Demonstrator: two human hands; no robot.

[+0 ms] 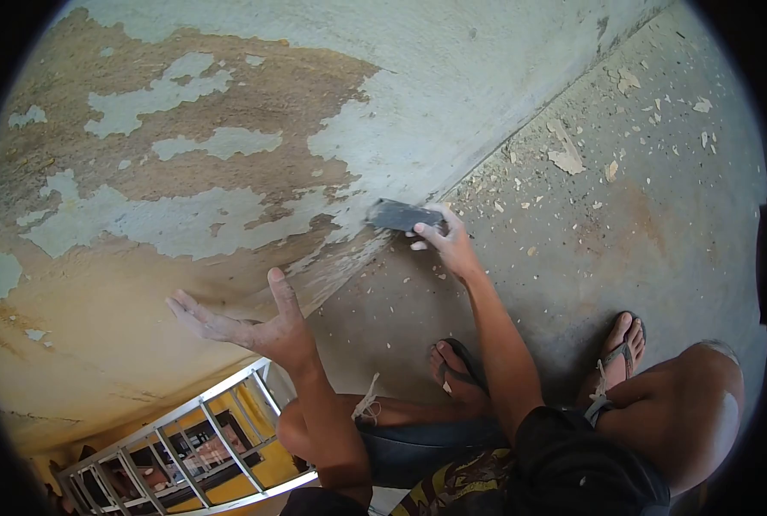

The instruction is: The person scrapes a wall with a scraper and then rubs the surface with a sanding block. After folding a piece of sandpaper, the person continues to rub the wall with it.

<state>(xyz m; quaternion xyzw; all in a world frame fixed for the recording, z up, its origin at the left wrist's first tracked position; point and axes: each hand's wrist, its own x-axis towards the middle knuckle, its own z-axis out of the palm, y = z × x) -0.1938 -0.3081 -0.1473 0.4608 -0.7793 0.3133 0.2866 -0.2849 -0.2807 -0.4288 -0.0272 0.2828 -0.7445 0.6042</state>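
Observation:
My right hand (446, 242) grips a dark flat scraper blade (401, 215) and presses its edge against the base of the wall (229, 172), where pale paint is peeling off brown plaster. My left hand (248, 321) is open with fingers spread, its palm resting flat on the yellowish lower part of the wall. I am crouched, with both knees and my feet in flip-flops (622, 346) on the concrete floor (624, 198).
Paint flakes and chips (566, 156) litter the floor along the wall's foot. A metal-framed window or grille (186, 451) shows at the lower left beside the wall.

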